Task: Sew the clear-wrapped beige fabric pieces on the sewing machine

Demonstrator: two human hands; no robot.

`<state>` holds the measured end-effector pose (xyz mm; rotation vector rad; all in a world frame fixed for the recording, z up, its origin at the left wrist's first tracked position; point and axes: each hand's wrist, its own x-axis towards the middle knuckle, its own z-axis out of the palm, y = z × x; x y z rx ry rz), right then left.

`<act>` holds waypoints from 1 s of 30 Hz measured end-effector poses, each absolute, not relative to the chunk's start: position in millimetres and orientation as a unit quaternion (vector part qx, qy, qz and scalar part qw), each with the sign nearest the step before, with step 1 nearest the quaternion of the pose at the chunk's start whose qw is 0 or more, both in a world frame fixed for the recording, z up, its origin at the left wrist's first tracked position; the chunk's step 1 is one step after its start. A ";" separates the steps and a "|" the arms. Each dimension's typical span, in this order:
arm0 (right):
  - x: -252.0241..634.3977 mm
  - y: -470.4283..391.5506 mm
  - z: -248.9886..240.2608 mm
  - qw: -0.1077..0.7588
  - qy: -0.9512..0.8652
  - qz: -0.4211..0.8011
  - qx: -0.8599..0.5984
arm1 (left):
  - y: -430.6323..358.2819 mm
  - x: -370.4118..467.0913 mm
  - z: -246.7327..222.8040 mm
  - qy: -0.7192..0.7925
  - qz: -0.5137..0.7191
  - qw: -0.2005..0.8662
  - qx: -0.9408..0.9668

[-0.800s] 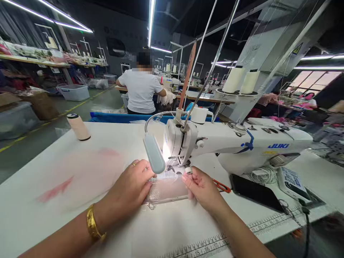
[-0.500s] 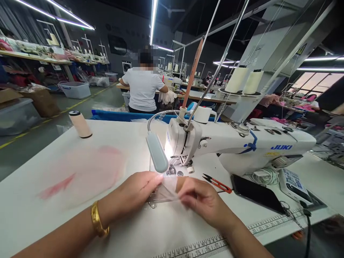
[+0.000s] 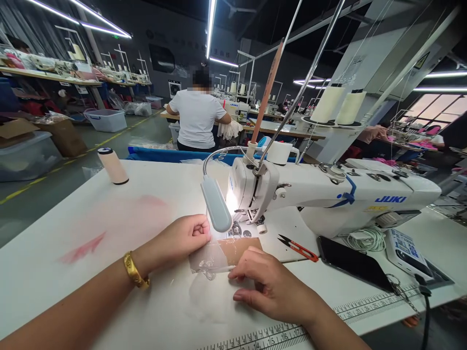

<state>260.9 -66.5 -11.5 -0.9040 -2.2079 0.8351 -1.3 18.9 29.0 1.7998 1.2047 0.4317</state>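
Arranging sheer fabric (image 3: 213, 255), apparently, on the worktop (image 3: 156, 318) near the sewing machine (image 3: 328, 187), I seem to pinch it in my left grip (image 3: 188, 238); my right grip (image 3: 270, 282) is released, fingers parted. Flattening seems called for.

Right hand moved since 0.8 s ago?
Yes: the right hand has drawn back toward the wearer, away from the needle end of the sewing machine.

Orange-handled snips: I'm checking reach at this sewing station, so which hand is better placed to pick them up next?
Probably the right hand: it is nearer the snips and partly open. The left hand is farther off, left of the lamp head, and curled.
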 end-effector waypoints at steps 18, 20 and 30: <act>246.6 -70.6 -16.1 0.291 -0.876 0.222 -0.316 | 13.0 2.1 18.9 0.477 0.204 0.349 0.780; 246.2 -70.8 -15.2 0.293 -0.875 0.222 -0.315 | 14.0 2.8 17.3 0.467 0.195 0.341 0.792; 251.3 -71.0 -10.7 0.251 -0.873 0.255 -0.331 | 10.3 2.5 15.3 0.440 0.179 0.275 0.836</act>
